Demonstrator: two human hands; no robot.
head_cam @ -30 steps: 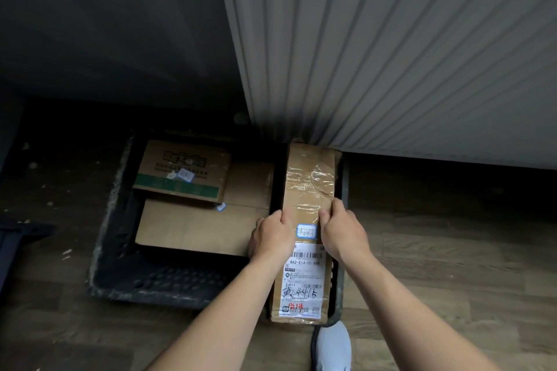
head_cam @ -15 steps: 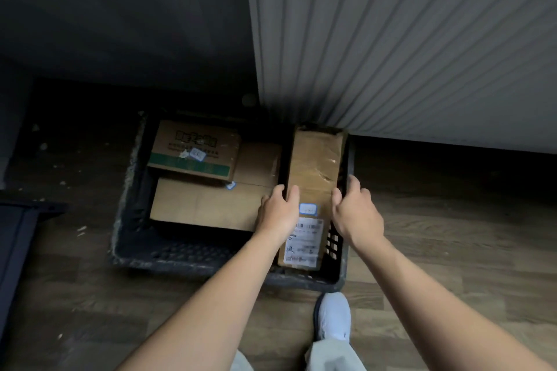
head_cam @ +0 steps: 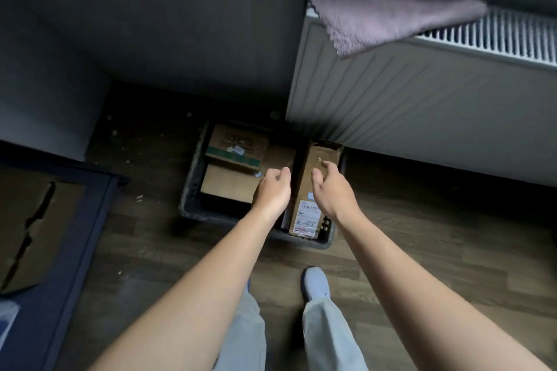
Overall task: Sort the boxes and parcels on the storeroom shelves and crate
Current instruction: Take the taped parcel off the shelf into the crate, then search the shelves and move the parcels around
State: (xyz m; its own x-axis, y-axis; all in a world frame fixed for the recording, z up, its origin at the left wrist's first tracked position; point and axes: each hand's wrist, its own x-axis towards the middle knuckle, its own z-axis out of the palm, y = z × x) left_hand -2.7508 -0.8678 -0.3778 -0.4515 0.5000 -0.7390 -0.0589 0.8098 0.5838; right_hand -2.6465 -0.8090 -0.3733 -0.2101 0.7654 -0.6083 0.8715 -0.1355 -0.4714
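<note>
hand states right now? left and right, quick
Left hand: open, fingers loosely curled, holding nothing.
Right hand: open, holding nothing, over the long brown cardboard parcel in the dark plastic crate.

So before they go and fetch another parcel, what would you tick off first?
1. Hands free: ok. The left hand and right hand have loosely curled fingers and hold nothing.
2. Long labelled box inside the crate: ok. It lies along the right side, within the rim.
3. That box settled, not leaning: cannot tell from this angle.
4. Other boxes undisturbed: ok. The green-striped box lies on the plain box at the left.
5. Room left in the crate: ok. A dark bare patch shows in front of the plain box.
6. Footing: ok. The shoe stands on the floor short of the crate.
</note>
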